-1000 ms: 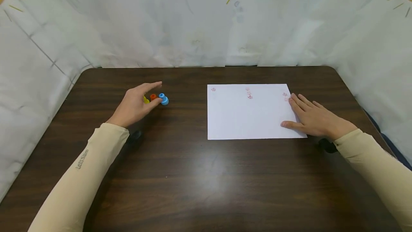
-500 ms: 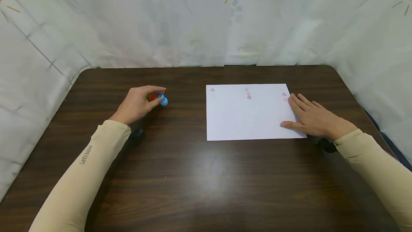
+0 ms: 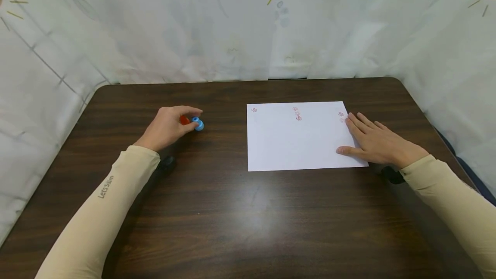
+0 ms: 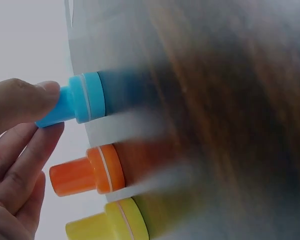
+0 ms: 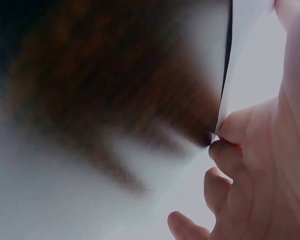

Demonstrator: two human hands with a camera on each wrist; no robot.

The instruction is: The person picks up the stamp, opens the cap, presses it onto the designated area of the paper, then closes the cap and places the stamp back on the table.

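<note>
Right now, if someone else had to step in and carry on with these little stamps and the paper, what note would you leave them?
Left hand: thumb and fingers pinch the blue stamp by its knob, beside the orange stamp and yellow stamp on the table.
Right hand: flat on the right edge of the paper, steadying it.
Done: red prints along the paper's far edge.
Left: likely more stamping; the rest of the sheet is bare.

The right hand [image 5: 260, 165] lies with its fingertips [image 5: 230, 131] on the white paper's [image 5: 250, 60] edge over the blurred dark table [image 5: 115, 75].
</note>
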